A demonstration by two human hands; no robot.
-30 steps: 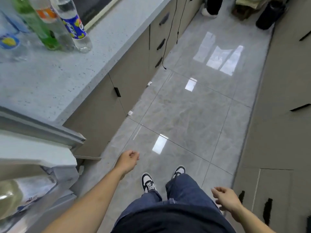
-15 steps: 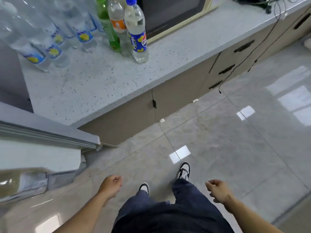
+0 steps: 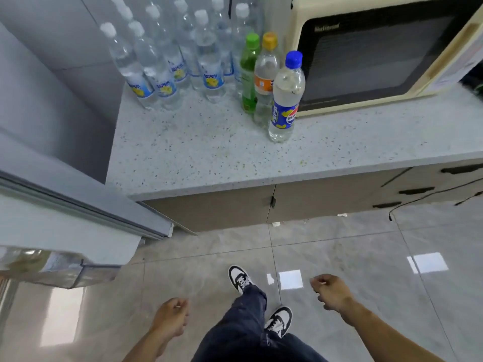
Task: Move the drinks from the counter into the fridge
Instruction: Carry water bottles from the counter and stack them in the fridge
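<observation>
Both hands hung low and empty with fingers loosely curled, right hand (image 3: pixel 331 292) nearer than left hand (image 3: pixel 171 316) to the upright blue-capped bottle (image 3: pixel 286 96), standing up ahead and slightly left on the counter (image 3: pixel 198 155) beside the microwave (image 3: pixel 379 53).

Looking down here: a bunch of clear bottles (image 3: pixel 167 66) are standing at the upper left of the speckled worktop (image 3: pixel 209 158), with a green bottle (image 3: pixel 248 74), an orange-capped one (image 3: pixel 264 77) and a blue-capped Pepsi bottle (image 3: pixel 286 97) sitting just beside the microwave (image 3: pixel 379 53). Left hand (image 3: pixel 171 318) and right hand (image 3: pixel 332 292) are hanging loosely curled at the bottom, holding nothing. Fridge door (image 3: pixel 68 231) is sticking in at lower left.
</observation>
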